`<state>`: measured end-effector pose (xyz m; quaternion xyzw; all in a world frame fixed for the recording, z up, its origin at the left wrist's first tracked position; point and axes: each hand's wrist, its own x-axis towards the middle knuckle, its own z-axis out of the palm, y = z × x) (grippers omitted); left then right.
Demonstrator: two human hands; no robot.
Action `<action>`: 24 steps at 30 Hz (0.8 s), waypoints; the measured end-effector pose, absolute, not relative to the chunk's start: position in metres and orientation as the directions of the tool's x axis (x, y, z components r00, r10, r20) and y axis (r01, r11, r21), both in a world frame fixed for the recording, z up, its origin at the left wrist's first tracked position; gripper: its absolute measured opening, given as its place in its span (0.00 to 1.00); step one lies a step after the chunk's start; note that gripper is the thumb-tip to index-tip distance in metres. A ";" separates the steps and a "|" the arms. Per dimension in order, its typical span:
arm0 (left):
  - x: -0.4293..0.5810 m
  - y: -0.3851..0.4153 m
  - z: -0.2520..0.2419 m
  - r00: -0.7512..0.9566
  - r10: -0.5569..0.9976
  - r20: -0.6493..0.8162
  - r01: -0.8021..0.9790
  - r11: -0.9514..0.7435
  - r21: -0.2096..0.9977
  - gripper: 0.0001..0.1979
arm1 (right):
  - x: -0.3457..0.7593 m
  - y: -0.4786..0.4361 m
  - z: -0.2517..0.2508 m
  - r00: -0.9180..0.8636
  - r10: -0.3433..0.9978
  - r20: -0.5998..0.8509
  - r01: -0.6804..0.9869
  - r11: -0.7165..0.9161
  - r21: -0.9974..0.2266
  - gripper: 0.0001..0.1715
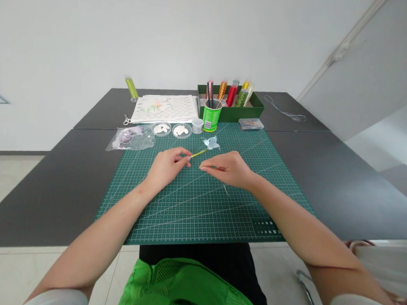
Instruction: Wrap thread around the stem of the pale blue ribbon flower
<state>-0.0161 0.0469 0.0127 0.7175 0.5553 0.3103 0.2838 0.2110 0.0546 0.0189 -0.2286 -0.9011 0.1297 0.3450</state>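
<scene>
A pale blue flower (pixel 211 143) on a thin yellow-green stem is above the middle of the green cutting mat (pixel 192 216). My left hand (pixel 168 166) pinches the lower end of that stem between thumb and fingertips. Just right of it, my right hand (pixel 228 168) is closed in a pinch, its fingertips a short gap from the stem. What it pinches is too small to make out. A thin pale thread (pixel 226 190) shows below my right hand, over the mat.
Behind the hands are a green can (pixel 211 118) of tools, a green box (pixel 257 111) of thread spools, paper sheets (pixel 182 109), round dishes (pixel 182 131) of white pieces, a plastic bag (pixel 131 138), small scissors (pixel 127 120), a clear case (pixel 251 124) and a cord (pixel 288 114).
</scene>
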 end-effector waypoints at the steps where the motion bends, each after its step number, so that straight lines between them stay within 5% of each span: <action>1: -0.016 0.047 0.011 0.220 0.969 0.108 0.639 -0.227 0.735 0.09 | 0.212 0.054 0.021 -0.657 0.480 0.581 0.325 0.876 -0.356 0.14; 6: -0.013 0.042 0.008 0.375 0.926 0.043 0.696 -0.312 0.647 0.06 | 0.215 0.054 0.026 -0.627 0.386 0.677 0.358 0.914 -0.189 0.13; 10: -0.011 0.037 0.010 0.481 0.877 -0.007 0.660 -0.357 0.661 0.07 | 0.221 0.058 0.028 -0.607 0.426 0.671 0.429 0.887 -0.175 0.14; 24: -0.006 0.029 0.018 0.606 0.787 -0.115 0.535 -0.296 0.791 0.08 | 0.230 0.080 0.019 -0.512 0.726 0.460 0.505 0.687 -0.523 0.14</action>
